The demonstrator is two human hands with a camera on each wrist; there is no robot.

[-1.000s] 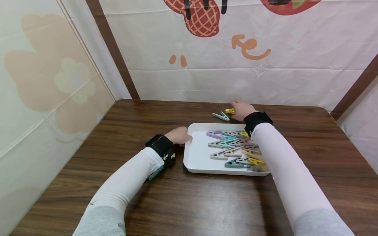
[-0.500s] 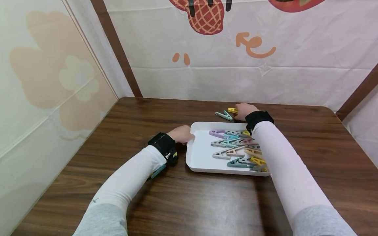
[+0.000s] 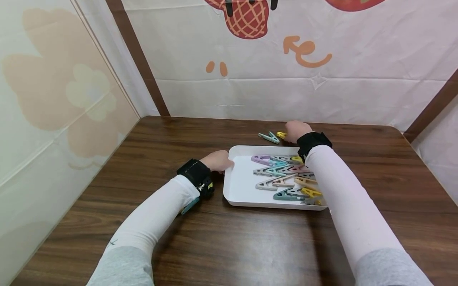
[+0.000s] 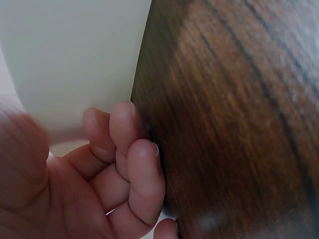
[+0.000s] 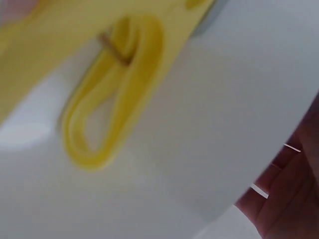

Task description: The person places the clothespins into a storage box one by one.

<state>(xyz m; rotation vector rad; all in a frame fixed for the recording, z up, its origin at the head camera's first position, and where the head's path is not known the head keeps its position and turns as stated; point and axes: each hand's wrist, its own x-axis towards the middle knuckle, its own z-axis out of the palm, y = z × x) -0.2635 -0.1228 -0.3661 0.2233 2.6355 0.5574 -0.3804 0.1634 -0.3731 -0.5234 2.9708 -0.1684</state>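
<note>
My left hand (image 3: 217, 161) grips the left side of the white tray (image 3: 239, 194). Its thumb lies over the rim, and in the left wrist view the fingers (image 4: 144, 174) curl at the tray's outer edge. Just behind the tray, my right hand (image 3: 297, 130) pinches a yellow clothespin (image 3: 281, 135); its fingertips are hidden. A mint clothespin (image 3: 270, 138) lies on the table to the left of it. Several clothespins fill the tray's middle and right, among them a purple one (image 3: 261, 159) and a dark teal one (image 3: 284, 194). A yellow clothespin (image 5: 104, 114) in the tray looms large in the right wrist view.
The brown wooden table (image 3: 229, 246) ends at a printed cloth wall (image 3: 236, 95) close behind my right hand. A teal piece (image 3: 190, 205) shows beneath my left forearm, mostly hidden. My right forearm (image 3: 343, 198) crosses over the tray's right end.
My right hand has moved slightly to the right, and the yellow clothespin at its fingers has shifted and turned a little relative to the mint one. The left hand stays on the tray.
</note>
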